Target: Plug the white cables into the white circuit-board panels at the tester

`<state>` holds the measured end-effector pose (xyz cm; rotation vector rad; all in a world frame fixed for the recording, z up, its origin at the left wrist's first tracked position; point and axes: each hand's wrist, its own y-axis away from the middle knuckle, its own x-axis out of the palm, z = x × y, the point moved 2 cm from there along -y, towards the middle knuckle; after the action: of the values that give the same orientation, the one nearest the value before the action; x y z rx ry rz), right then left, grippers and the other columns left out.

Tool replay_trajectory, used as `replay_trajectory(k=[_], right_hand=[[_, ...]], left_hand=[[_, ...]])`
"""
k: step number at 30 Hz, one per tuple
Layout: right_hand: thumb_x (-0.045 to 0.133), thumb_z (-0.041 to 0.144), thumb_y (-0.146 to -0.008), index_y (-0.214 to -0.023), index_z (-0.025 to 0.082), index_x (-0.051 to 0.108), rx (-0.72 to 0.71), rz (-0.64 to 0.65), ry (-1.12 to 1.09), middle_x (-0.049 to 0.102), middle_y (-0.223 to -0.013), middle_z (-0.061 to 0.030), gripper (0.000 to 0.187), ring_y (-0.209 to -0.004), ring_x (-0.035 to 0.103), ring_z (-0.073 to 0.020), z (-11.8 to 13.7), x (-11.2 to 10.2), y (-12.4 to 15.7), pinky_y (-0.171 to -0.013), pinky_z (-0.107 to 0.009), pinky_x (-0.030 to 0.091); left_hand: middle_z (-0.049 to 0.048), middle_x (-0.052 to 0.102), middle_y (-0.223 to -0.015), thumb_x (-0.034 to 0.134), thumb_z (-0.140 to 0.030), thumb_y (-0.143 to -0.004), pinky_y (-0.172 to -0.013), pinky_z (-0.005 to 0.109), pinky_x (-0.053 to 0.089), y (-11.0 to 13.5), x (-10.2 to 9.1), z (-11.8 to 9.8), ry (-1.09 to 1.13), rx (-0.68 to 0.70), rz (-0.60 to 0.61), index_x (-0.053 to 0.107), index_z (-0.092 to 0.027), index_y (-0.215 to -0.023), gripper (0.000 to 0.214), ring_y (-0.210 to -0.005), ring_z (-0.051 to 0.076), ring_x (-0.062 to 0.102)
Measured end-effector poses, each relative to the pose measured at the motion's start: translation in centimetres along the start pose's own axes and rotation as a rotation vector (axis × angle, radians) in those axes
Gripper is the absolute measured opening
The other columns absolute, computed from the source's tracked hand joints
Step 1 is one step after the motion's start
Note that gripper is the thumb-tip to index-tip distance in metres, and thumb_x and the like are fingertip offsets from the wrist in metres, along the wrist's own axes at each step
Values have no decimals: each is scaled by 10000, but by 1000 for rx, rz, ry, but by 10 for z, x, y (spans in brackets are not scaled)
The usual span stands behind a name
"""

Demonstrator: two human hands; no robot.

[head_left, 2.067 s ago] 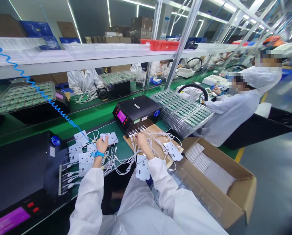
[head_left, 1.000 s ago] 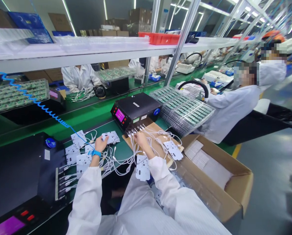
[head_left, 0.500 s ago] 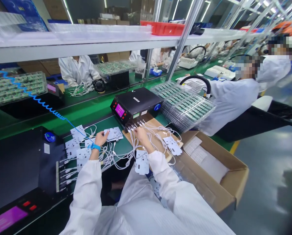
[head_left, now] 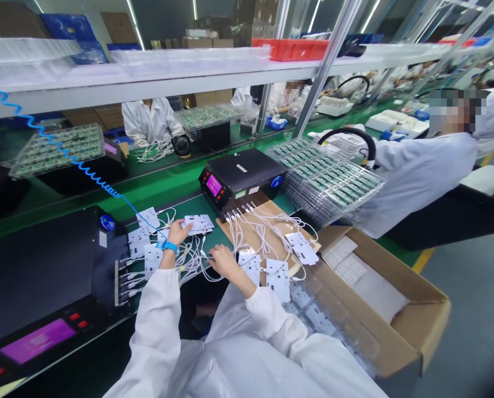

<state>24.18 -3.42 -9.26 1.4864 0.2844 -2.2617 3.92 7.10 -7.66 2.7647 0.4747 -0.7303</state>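
Observation:
My left hand [head_left: 178, 233], with a blue wrist strap [head_left: 169, 245] round the wrist, grips the left edge of a small stack of white circuit boards [head_left: 200, 223], thumb on top. To its right, my right hand [head_left: 224, 261] is closed, palm down, with its fingertips on a white cable [head_left: 209, 255] near the bench's front edge. More white cables run from the plugs on the black tester [head_left: 242, 174] with a lit pink screen. Beside my right forearm lie two white boards [head_left: 277, 278] on cables. Another white board [head_left: 301, 247] rests on the brown cardboard sheet [head_left: 257, 232].
A second black tester [head_left: 43, 265] stands at the left, with cables and several boards beside it. An open cardboard box [head_left: 396, 337] is at the right. Stacked clear trays [head_left: 325, 177] sit behind it. A coiled blue cord [head_left: 81, 166] hangs across. A co-worker's white sleeve [head_left: 416, 160] is at the right.
My right hand has moved from the tester's plugs towards me and left, onto a cable. My left hand stays at the board stack. The view has shifted slightly left.

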Motion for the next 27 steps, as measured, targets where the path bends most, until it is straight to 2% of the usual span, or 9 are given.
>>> replay_trajectory(k=[5,8,10,14,19,24,27], right_hand=[[547,156,-941,-1046,153,667,44,-67,-90,708,-1053,-124,159,-1025,647,-251,-1,2,-2,-899,-339,442],[516,168,-959,-1088,159,623,117,-159,-259,725,-982,-97,168,-907,679,-225,-2,6,-3,-809,-307,456],[508,181,-963,-1082,177,609,147,-224,-390,728,-930,-73,157,-843,689,-209,-4,9,-4,-761,-287,461],[504,281,-984,-990,211,625,140,-339,-578,728,-872,-50,140,-794,697,-199,-7,8,-6,-731,-277,483],[497,433,-1000,-931,221,667,100,-394,-785,740,-828,-43,281,-757,708,-195,-12,3,-2,-717,-288,519],[575,495,-952,-1004,192,720,134,-409,-969,749,-853,-51,339,-675,695,-176,-16,1,4,-661,-289,545],[605,497,-940,-1005,199,751,98,-443,-990,758,-928,-59,339,-720,705,-179,-16,-2,8,-667,-287,549]], left_hand=[[159,684,-986,860,-296,-671,-846,366,533,9,-16,-3,-41,-18,-29,584,3,-1323,769,-972,300,674],[158,668,-1048,841,-280,-695,-843,352,535,18,-23,-5,-35,-40,-39,467,-12,-1448,882,-953,266,673],[123,671,-1013,802,-267,-742,-820,322,540,25,-27,-5,-14,-48,-27,427,-50,-1487,861,-893,221,677],[46,656,-825,751,-239,-780,-742,286,546,40,-34,-2,26,-42,12,523,-89,-1415,692,-729,167,652],[10,624,-710,754,-266,-739,-717,320,562,60,-51,10,19,-7,-3,681,-95,-1195,492,-641,166,612],[19,593,-671,701,-252,-758,-817,398,574,76,-72,13,-40,19,-103,730,-115,-1106,375,-711,226,637],[21,580,-681,711,-288,-780,-832,453,588,84,-69,2,-20,72,-234,711,-125,-1189,439,-731,244,635]])
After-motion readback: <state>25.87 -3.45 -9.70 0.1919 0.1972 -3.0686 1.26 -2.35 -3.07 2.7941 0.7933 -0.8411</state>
